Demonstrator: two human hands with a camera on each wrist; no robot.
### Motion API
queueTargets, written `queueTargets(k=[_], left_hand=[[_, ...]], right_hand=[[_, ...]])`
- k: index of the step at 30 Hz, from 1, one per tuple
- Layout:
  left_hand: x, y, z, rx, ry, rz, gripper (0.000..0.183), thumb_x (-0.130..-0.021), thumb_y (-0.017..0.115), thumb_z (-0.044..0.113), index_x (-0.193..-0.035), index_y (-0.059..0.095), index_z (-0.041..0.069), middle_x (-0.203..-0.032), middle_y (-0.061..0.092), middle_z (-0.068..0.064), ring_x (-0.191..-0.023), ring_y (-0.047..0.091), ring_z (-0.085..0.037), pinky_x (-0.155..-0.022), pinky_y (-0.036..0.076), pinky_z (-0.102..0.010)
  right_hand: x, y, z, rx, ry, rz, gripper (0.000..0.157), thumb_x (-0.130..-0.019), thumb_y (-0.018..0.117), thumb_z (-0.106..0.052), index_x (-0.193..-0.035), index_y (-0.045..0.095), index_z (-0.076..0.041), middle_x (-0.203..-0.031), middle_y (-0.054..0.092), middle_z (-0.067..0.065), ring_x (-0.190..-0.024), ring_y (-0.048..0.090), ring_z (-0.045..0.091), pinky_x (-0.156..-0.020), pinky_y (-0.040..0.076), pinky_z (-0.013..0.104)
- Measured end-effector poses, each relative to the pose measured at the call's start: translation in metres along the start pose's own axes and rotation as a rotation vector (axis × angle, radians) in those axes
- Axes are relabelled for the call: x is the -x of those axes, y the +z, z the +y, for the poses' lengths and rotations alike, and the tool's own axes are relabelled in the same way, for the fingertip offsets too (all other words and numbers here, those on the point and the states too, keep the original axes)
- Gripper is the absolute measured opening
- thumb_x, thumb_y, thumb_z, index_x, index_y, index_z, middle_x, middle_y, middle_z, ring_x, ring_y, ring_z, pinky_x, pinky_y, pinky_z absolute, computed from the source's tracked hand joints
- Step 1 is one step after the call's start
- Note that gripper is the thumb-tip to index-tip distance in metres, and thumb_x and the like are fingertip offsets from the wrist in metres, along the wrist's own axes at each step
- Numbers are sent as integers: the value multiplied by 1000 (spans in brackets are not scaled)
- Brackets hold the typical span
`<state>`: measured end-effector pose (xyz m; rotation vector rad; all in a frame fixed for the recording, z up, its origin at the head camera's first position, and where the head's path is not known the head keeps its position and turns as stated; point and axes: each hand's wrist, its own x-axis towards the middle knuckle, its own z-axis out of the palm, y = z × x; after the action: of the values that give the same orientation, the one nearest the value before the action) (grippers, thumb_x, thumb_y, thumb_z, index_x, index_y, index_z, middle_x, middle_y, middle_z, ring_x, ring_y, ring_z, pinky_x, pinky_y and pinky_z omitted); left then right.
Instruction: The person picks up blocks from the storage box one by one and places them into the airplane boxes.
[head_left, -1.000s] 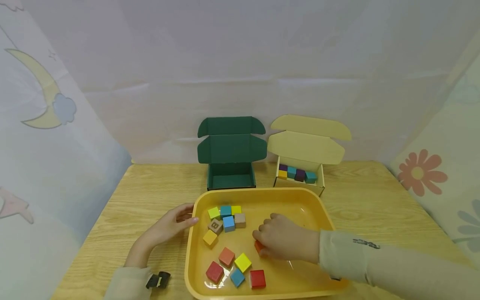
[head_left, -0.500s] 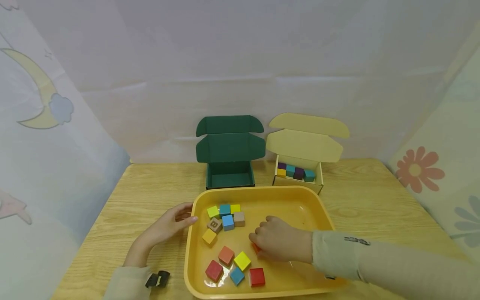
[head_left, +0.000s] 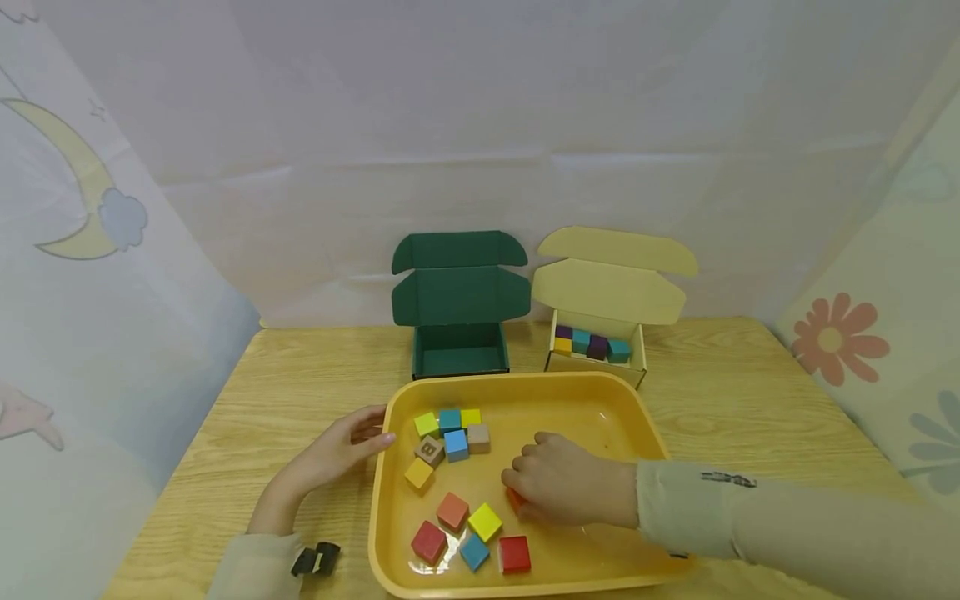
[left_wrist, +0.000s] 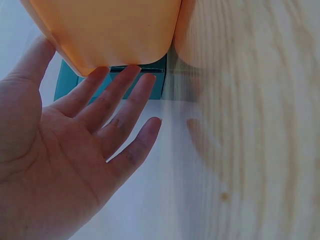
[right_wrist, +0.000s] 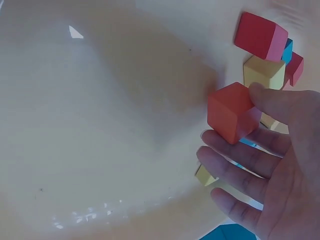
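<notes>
In the head view, my right hand [head_left: 566, 482] is low over the right half of the yellow tray [head_left: 592, 400], pinching an orange-red cube block [head_left: 516, 500]. The right wrist view shows the thumb against one side of that block [right_wrist: 232, 112] and fingertips on the other. My left hand [head_left: 337, 450] rests at the tray's left wall, thumb over the rim. Its fingers look loosely extended in the left wrist view, where the hand [left_wrist: 75, 145] has fingertips at the outer wall. Left of the right hand lie a red block [head_left: 514, 555], a bright yellow block [head_left: 485, 523] and several others.
Behind the tray stand a dark green box [head_left: 461, 360] and a cream box [head_left: 637, 343], both with raised lids. Several purple, teal and orange-yellow blocks sit in the cream box. A second group of blocks, including a blue one [head_left: 456, 446], occupies the tray's upper left.
The right hand shifts slightly left and then slightly back right, still pinching the orange-red block. The left hand stays at the tray rim. The whole view shifts a little.
</notes>
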<state>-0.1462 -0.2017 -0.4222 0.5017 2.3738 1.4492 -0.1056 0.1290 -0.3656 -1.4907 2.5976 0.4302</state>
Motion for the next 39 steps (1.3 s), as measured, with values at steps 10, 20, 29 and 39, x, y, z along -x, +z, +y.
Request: queueTargets(k=[10, 20, 29, 39], left_hand=[[0, 1, -2, -4, -2, 3, 58, -100, 60, 30, -144, 44, -4, -137, 54, -21, -119, 56, -36, -99, 49, -47], [0, 1, -3, -11, -3, 6, 58, -100, 61, 31, -144, 43, -4, -139, 52, -22, -121, 55, -38, -99, 49, -48], [0, 0, -2, 1, -2, -2, 58, -100, 61, 30, -145, 43, -3, -140, 51, -22, -122, 55, -38, -99, 49, -47], [2, 0, 2, 14, -13, 2, 60, -100, 61, 28, -145, 41, -5, -140, 51, -23, -122, 55, -37, -99, 49, -47]], right_hand=[[14, -8, 8, 102, -7, 42, 27, -89, 72, -43, -99, 69, -18, -82, 68, -5, -70, 59, 12, -74, 53, 30], [25, -19, 24, 213, 36, 146, 23, -87, 74, -37, -89, 65, -16, -74, 63, -4, -64, 56, 14, -61, 47, 26], [34, -16, 48, 206, 62, 243, 24, -82, 78, -31, -85, 62, -13, -66, 56, -3, -57, 52, 14, -52, 39, 24], [44, -19, 78, -19, 149, 194, 21, -81, 79, -20, -81, 59, -14, -62, 48, -8, -53, 44, 10, -50, 37, 25]])
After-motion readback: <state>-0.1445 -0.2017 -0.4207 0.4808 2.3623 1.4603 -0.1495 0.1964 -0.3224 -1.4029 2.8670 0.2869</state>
